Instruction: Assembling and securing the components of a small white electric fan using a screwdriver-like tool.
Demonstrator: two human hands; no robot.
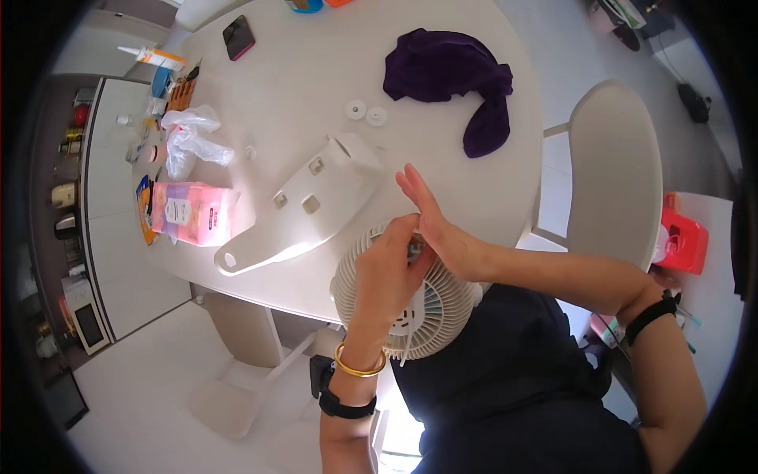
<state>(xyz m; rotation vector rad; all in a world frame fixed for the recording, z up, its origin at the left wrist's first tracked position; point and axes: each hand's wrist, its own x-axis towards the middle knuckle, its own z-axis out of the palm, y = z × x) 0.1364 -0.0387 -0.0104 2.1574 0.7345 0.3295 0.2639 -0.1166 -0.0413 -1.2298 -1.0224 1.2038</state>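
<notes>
A cream fan head [446,320] with a round slatted grille stands at the table's near edge, against my body. My left hand [385,265] lies over the grille with its fingers bent and drawn together near a small greyish part; what they pinch is hidden. Against the fan's far right side rests my right hand [446,237], its fingers stretched out and its edge by my left fingertips. Just beyond, to the left, lies a white plastic stand piece [339,193] with square openings and a holed, narrow end. Two small white discs [355,110] lie past it.
A dark purple cloth [450,67] lies far right on the white table. A pink tissue pack [193,213], a clear plastic bag [189,138], a capped tube [158,58] and a phone [238,38] are on the left. A chair [616,166] stands right.
</notes>
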